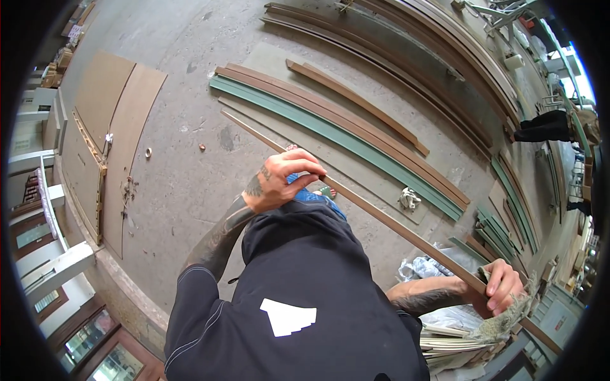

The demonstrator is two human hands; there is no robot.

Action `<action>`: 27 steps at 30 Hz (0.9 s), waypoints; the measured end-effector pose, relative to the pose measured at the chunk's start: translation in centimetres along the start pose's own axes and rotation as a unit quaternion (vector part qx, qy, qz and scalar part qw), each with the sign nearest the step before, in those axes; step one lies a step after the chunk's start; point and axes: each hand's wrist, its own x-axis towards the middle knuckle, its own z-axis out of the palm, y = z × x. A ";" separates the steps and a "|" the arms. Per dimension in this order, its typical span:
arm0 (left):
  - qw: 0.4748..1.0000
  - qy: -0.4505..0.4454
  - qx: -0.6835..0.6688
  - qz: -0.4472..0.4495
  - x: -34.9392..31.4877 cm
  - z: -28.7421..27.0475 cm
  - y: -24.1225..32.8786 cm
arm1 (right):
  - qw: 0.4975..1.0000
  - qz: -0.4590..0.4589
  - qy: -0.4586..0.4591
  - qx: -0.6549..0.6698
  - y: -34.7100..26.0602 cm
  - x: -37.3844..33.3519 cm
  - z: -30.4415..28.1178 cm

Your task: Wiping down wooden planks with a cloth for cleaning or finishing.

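Observation:
A long, thin brown wooden strip runs slantwise across my body, from the upper left down to the lower right. Near its middle, the thumb and fingers of my left hand pinch it. Farther along, at the lower right, the fingers of my right hand are curled round the same strip. A frayed greenish-grey cloth lies against the right palm and hangs below it. The cloth partly covers the strip there, and the strip's end comes out beyond it.
Green and brown long profiles lie on the concrete floor ahead, with more brown lengths behind. Flat brown boards lie at the left. A crumpled rag and clear plastic sheeting are nearby. Another person's dark-clothed legs show far right.

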 end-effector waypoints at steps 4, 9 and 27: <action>0.994 -0.064 -0.079 -0.033 0.1 0.1 0.2 | 0.999 -0.011 -0.012 0.049 0.0 -0.5 0.2; 0.991 -0.103 -0.082 -0.002 -0.4 0.2 1.1 | 0.997 -0.025 -0.005 0.078 -0.3 -0.8 0.8; 0.955 -0.250 -0.159 -0.017 -3.5 1.1 2.5 | 0.984 -0.114 -0.016 0.134 -0.4 0.7 4.5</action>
